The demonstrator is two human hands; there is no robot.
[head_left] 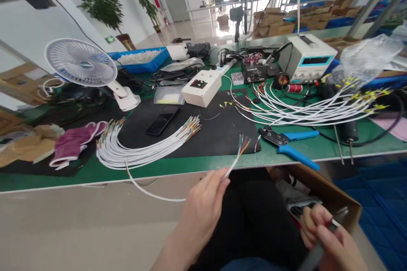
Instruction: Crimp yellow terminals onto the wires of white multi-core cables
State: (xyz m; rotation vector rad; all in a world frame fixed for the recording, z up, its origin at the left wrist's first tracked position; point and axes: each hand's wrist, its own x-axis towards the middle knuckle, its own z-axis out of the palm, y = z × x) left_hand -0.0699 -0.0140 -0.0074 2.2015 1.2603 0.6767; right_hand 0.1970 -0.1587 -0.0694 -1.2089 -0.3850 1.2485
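My left hand point(206, 192) pinches a white multi-core cable point(159, 197) close to one end. Beyond the fingertips its thin coloured wires point(243, 145) fan out, and its other part runs left to a bundle of white cables point(143, 156) on the bench. Lower right, my right hand point(327, 233) is closed around a slim grey tool point(314, 257) with a shiny tip; it is blurred and its kind is unclear. Crimping pliers point(289, 142) with blue handles lie at the bench edge. Another bundle of white cables point(295, 114), with yellow ends, rests behind them.
A white box point(202, 89), a phone point(162, 121) and a fan point(84, 63) stand or lie on the bench point(85, 178). A power supply point(307, 57) is at the back right. Below the bench sits a cardboard box point(337, 194) beside my right hand.
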